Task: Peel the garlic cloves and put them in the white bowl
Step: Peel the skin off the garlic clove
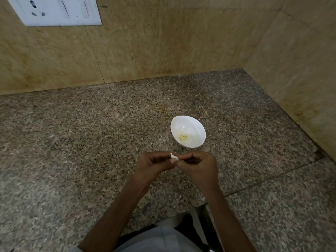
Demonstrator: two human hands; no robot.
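Note:
A small white garlic clove [174, 156] is pinched between the fingertips of both hands, just in front of the white bowl [196, 126]. My left hand [154, 163] holds it from the left, and my right hand [197, 163] grips it from the right with curled fingers. The bowl stands on the speckled granite counter [91, 142] a short way beyond my hands. At its bottom lie one or two pale yellow peeled cloves [183, 137]. Most of the held clove is hidden by my fingers.
Beige stone walls close the counter at the back and on the right, forming a corner [243, 69]. A white switch and socket plate [54, 10] is mounted on the back wall at top left. The counter's front edge steps in near my body.

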